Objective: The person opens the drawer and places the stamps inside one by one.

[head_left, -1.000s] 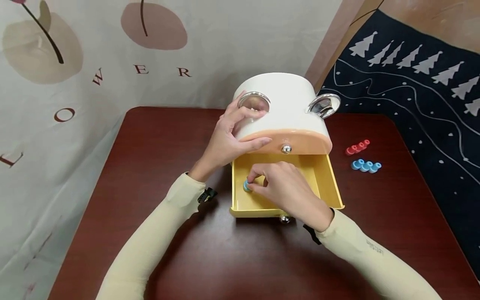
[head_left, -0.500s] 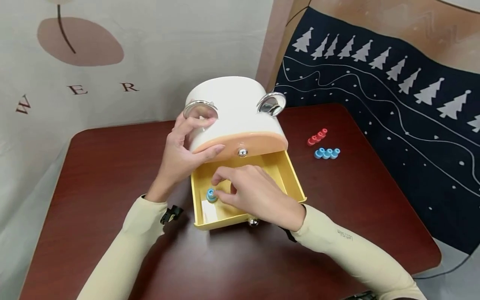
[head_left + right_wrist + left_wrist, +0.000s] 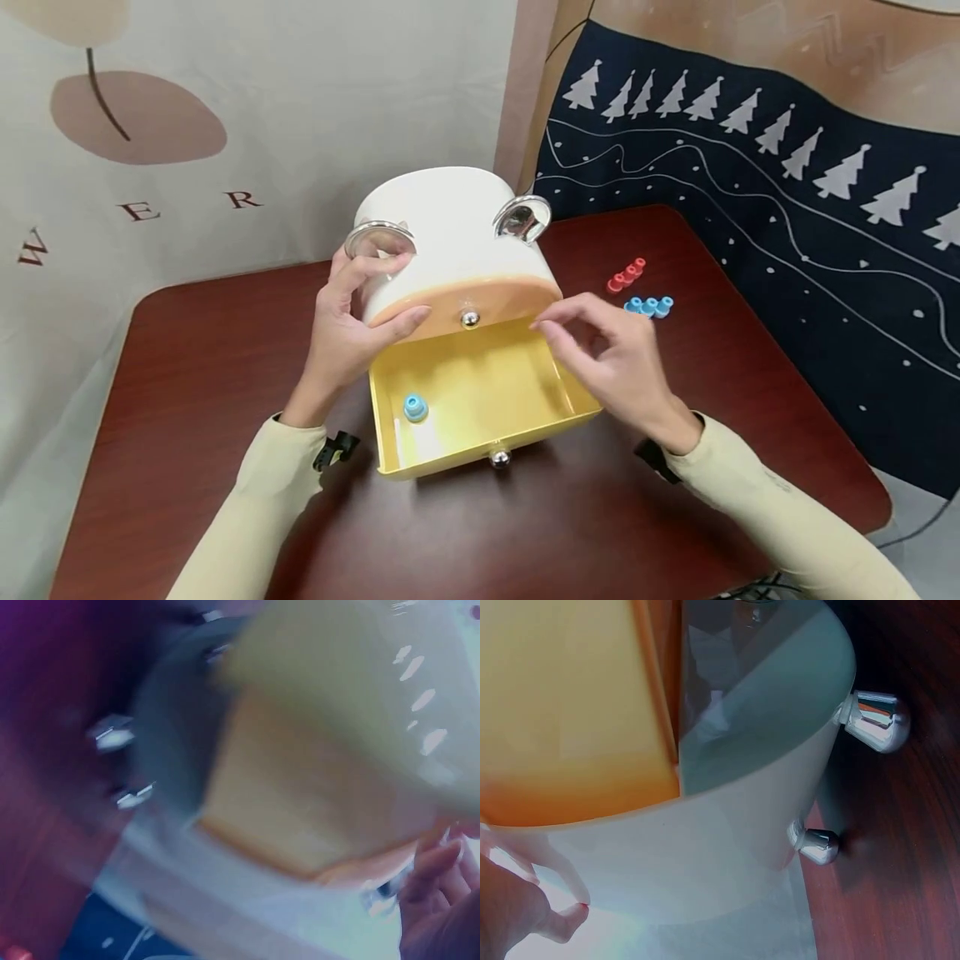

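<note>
A white drawer box [image 3: 442, 225] with silver ear-like rings stands on the table, and its yellow drawer [image 3: 487, 392] is pulled out. My left hand [image 3: 345, 325] grips the box's left side, fingers by the left ring, thumb on the orange upper front [image 3: 510, 296]. A small stepped blue plastic piece [image 3: 415, 407] stands in the drawer's left part. Above the drawer's right edge, my right hand [image 3: 618, 354] hovers with loosely bent fingers, thumb and index tips close together, nothing visible between them. The right wrist view is blurred.
Right of the box, a short row of blue pieces [image 3: 649, 307] and a row of red pieces [image 3: 626, 275] lie on the dark red table [image 3: 720, 400]. Silver knobs stick out from the orange front [image 3: 470, 319] and the drawer front [image 3: 500, 457]. A patterned cloth hangs behind.
My right hand let go of the blue piece, left it in the drawer and moved right. The left hand keeps its grip. The head view has turned to the right.
</note>
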Available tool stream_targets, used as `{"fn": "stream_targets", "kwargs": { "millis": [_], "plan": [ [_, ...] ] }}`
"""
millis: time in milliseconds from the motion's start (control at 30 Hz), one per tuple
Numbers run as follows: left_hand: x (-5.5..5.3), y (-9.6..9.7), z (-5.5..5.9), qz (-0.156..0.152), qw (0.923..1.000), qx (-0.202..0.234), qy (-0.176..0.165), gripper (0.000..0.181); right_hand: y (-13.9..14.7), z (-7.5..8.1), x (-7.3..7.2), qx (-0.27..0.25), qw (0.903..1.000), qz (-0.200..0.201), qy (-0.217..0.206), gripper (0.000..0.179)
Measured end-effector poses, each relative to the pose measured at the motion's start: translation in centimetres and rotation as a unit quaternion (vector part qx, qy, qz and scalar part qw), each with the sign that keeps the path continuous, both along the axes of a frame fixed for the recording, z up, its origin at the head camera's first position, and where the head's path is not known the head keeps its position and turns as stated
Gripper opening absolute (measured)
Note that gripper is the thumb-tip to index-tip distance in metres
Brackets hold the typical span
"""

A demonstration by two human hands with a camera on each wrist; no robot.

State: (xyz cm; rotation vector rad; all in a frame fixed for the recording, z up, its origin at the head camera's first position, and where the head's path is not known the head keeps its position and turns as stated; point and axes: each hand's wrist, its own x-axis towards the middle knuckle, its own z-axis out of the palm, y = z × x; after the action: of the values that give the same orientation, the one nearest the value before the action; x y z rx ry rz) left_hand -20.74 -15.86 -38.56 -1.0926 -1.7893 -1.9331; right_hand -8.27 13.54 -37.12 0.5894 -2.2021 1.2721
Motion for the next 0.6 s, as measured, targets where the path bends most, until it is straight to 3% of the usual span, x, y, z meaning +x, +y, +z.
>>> {"fn": "stream_targets", "kwargs": {
  "millis": [200, 400, 600],
  "plan": [
    [0.0, 0.3, 0.0, -0.003, 1.0, -0.008, -0.004, 0.053, 3.7, -1.4, 0.5, -0.063, 0.9955, -0.064, -0.032, 0.018],
    [-0.1, 0.1, 0.3, 0.01, 0.9999, -0.006, -0.003, 0.051, 6.0, -3.1, -0.3, -0.061, 0.9855, -0.13, -0.092, 0.014],
    [0.3, -0.2, 0.3, 0.011, 0.9999, -0.007, -0.004, 0.05, 8.6, -5.5, -1.2, -0.031, 0.9692, -0.185, -0.16, 0.017]
  ]
}}
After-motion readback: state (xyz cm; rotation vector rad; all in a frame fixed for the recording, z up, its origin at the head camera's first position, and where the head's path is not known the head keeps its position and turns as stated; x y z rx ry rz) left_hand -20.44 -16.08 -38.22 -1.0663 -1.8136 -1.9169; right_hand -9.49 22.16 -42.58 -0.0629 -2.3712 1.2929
